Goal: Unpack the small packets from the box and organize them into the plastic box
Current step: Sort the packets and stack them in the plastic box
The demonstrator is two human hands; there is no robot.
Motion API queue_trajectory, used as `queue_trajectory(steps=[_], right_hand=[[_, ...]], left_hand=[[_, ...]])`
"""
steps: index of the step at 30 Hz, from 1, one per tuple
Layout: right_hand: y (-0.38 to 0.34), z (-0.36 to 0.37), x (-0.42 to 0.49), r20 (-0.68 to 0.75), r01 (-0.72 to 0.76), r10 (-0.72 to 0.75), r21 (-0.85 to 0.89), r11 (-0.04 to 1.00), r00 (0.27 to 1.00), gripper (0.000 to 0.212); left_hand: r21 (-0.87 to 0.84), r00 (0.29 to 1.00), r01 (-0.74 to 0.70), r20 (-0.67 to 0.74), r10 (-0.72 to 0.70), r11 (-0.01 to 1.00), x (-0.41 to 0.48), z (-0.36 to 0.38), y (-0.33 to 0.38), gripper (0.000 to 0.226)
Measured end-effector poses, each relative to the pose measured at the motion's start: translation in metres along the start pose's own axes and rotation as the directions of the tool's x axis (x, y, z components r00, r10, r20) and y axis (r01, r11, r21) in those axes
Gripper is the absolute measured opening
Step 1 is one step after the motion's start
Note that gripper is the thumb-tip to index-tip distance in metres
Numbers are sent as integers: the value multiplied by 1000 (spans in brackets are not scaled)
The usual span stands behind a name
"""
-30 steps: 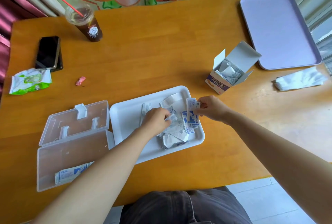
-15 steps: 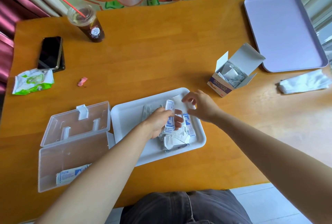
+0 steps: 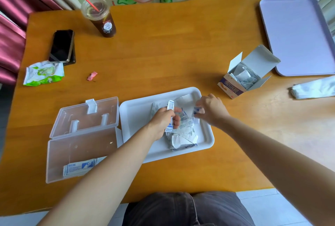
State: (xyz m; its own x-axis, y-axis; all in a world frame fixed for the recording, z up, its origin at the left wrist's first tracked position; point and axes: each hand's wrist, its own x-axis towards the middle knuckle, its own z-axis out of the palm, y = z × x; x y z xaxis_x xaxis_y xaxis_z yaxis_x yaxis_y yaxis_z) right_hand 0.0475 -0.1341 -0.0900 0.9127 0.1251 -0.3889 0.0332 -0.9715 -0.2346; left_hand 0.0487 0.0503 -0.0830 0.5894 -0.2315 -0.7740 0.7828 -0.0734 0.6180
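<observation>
Lap (image 3: 181,209): dark trousers at the near edge, below the desk (image 3: 163,53).

Plastic box (image 3: 79,153): clear, lid (image 3: 85,115) thrown open on its far side, near left on the desk. Packets (image 3: 79,167) lie flat in its near end, blue print up.

White tray (image 3: 137,117): just right of the plastic box, touching or nearly so. A loose pile (image 3: 183,135) of small white and blue packets lies in its right half.

Left hand (image 3: 163,122): over the tray's middle, fingers curled shut on a stack (image 3: 170,106) of packets held on edge, one end standing above the fist.

Right hand (image 3: 212,109): over the tray's far right corner, fingertips pinching one blue and white packet (image 3: 196,110).

Carton (image 3: 243,79): beyond the tray to the right, flaps open, more packets showing inside.

White cloth (image 3: 313,89): crumpled, at the right edge.

Pink scrap (image 3: 92,76) and green wrapper (image 3: 43,72): left middle of the desk, apart.

Phone (image 3: 62,45): dark, face up, just beyond the wrapper.

Cup (image 3: 100,18): clear, lidded, dark drink, red straw, far left.

Lilac tray (image 3: 297,33): far right corner, bare.
</observation>
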Motion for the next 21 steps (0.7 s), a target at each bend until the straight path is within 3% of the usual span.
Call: queue_trajectory(steps=[2, 6, 11, 13, 15, 18, 21], right_hand=[[3, -20, 3, 63, -19, 0, 297, 955, 998, 30], [-23, -46, 6, 256, 23, -157, 461, 887, 954, 32], [-65, -33, 20, 80, 133, -187, 442, 887, 979, 35], [-72, -24, 24, 32, 141, -178, 480, 866, 983, 44], [-74, -14, 27, 2, 166, -196, 520, 838, 981, 42], [-65, 3, 26, 31, 193, -228, 427, 884, 973, 30], [-53, 21, 17, 136, 236, -248, 100, 967, 959, 33]], left_hand=[[45, 999, -40, -35, 42, 998, 0, 0, 2, 32], [116, 998, -30, -46, 36, 993, 3, -2, 2, 28], [-68, 980, -87, 172, 98, 994, -11, -11, 5, 49], [-106, 981, -96, 158, 112, 990, -14, -20, 3, 49], [-60, 993, -102, 56, 106, 993, -14, -31, -3, 36], [-119, 986, -102, -140, 85, 988, -14, -48, -12, 30], [-238, 984, -79, -175, 37, 968, -15, -58, -16, 27]])
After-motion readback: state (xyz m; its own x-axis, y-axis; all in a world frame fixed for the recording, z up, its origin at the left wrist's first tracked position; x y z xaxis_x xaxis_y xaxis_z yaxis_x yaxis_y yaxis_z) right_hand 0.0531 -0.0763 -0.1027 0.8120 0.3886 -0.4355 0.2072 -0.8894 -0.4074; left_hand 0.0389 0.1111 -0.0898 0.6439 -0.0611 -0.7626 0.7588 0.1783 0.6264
